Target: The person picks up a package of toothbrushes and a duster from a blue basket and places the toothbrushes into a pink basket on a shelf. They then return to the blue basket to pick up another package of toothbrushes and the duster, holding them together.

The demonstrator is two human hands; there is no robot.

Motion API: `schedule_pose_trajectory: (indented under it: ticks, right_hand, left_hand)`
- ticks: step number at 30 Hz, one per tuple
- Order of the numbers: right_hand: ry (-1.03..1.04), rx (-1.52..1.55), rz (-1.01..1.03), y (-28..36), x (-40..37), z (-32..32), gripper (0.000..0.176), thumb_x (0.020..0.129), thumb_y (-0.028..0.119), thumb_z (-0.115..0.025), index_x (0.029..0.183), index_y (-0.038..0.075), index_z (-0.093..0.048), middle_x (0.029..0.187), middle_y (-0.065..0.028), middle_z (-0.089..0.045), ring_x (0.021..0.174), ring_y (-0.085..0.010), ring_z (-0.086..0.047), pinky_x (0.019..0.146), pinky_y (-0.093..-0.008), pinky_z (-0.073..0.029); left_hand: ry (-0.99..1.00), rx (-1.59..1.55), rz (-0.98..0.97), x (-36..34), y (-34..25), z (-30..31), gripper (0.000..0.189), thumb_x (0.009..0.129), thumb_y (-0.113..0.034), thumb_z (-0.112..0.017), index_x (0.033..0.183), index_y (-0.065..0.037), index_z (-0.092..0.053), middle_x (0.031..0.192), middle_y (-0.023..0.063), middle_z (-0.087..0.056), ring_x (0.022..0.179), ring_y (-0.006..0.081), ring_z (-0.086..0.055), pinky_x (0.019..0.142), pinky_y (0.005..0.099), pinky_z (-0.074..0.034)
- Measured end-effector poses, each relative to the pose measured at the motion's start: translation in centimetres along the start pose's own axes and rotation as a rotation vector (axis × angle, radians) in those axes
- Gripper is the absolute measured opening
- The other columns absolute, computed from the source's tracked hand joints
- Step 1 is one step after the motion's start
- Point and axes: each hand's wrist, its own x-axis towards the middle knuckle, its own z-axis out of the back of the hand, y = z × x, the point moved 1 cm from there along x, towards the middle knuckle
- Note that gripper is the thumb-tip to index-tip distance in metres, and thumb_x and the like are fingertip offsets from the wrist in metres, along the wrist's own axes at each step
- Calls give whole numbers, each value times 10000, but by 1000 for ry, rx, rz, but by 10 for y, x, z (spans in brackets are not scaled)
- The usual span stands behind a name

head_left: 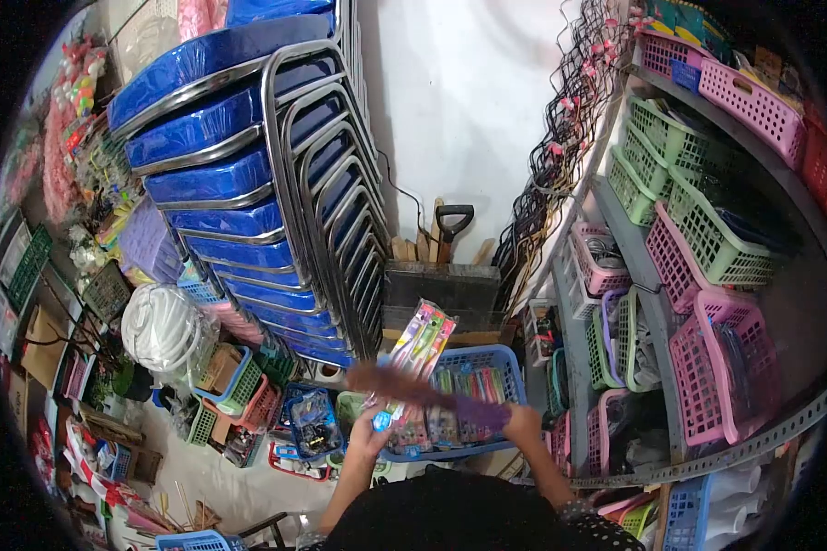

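At far left, a white coiled bundle (165,326) is seen wrapped in clear plastic. Next, brown cardboard is held in a blue-and-green basket (245,376) on the floor (220,500). Small, mostly dark items are held in a dark blue basket (288,415); too small to identify. A tall stack of blue chairs (220,110) is stood behind these, blocking the back left.

At centre, a colourful packet (429,332) is grasped at its lower end by the left hand (366,435), over the left part of a large blue basket (516,376). That basket is filled with rows of similar packs (469,390). A brown-headed duster (482,412), motion-blurred, is gripped by its purple end in the right hand (524,426); the packet's lower part is partly covered by it. Behind, a dark panel (441,286) is placed against the wall, with a black shovel-type handle (454,219) above.

At right, a metal shelf (623,225) is loaded with green baskets (648,147) and pink ones; bagged items are held in a tilted pink basket (696,367), contents unclear.
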Motion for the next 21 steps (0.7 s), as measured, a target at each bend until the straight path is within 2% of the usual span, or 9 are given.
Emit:
schedule_pose_trajectory:
  ticks: [2, 5, 6, 8, 10, 11, 12, 17, 21]
  right_hand:
    - [-102, 100, -153, 7, 1, -2, 327, 651, 261, -637, 925, 83, -640, 787, -197, -613, 772, -378, -590, 675, -461, -467]
    - [-74, 190, -279, 15, 0, -13, 322, 635, 241, -631, 920, 94, -647, 773, -194, -612, 755, -378, -591, 660, -462, -466]
    - [-31, 91, -174, 14, -4, -21, 312, 635, 232, -628, 912, 89, -647, 771, -194, -612, 751, -380, -590, 656, -461, -465]
    - [11, -6, -73, 14, -9, -29, 303, 635, 223, -625, 903, 83, -647, 770, -194, -611, 746, -383, -590, 652, -461, -464]
    - [19, 29, 147, 12, -13, -28, 318, 621, 210, -627, 908, 74, -642, 772, -212, -605, 738, -389, -588, 657, -455, -466]
    - [19, 28, 147, 11, -13, -28, 318, 621, 210, -627, 908, 74, -642, 772, -212, -605, 738, -389, -588, 657, -455, -466]
    - [-53, 59, 2, 9, -12, -28, 317, 617, 213, -632, 900, 72, -642, 766, -209, -605, 734, -387, -588, 660, -452, -467]
    - [-97, 40, -326, 17, -16, -41, 353, 595, 242, -693, 908, 91, -632, 795, -168, -624, 748, -351, -602, 670, -451, -473]
    - [-1, -85, 192, 40, -33, -23, 357, 655, 259, -635, 994, 145, -629, 836, -207, -613, 785, -355, -599, 685, -437, -477]
  left_hand:
    - [-41, -445, 333, 6, -3, 4, 305, 815, -129, -578, 1087, -6, -515, 1064, 121, -554, 899, 197, -569, 757, 314, -481]
    - [-45, -471, 316, 2, -8, 3, 313, 815, -147, -583, 1085, -4, -513, 1037, 127, -564, 862, 197, -585, 701, 326, -503]
    - [-43, -469, 317, -1, -6, 11, 313, 815, -147, -583, 1085, -4, -513, 1037, 127, -564, 862, 197, -585, 701, 326, -503]
    - [-22, 88, 111, -5, 0, 31, 209, 847, -102, -529, 1040, -21, -528, 1000, 98, -593, 875, 237, -598, 781, 366, -489]
    - [102, -565, 229, 1, 7, 37, 203, 839, -96, -524, 1030, -27, -529, 963, 88, -598, 848, 219, -603, 704, 325, -508]
    - [48, -472, 248, 0, 4, 36, 265, 805, -101, -576, 1050, -13, -526, 985, 121, -588, 877, 235, -590, 718, 346, -498]
    - [8, -518, 401, 1, 7, 47, 240, 807, -91, -569, 1033, -18, -534, 966, 110, -599, 873, 238, -593, 740, 364, -491]
    - [-64, -461, 332, -16, -19, 15, 216, 812, -114, -572, 1009, -28, -543, 950, 98, -608, 861, 238, -598, 743, 369, -485]
    - [124, -634, 297, -4, 21, 65, 239, 805, -104, -576, 1032, -37, -542, 928, 85, -610, 829, 223, -597, 779, 339, -471]
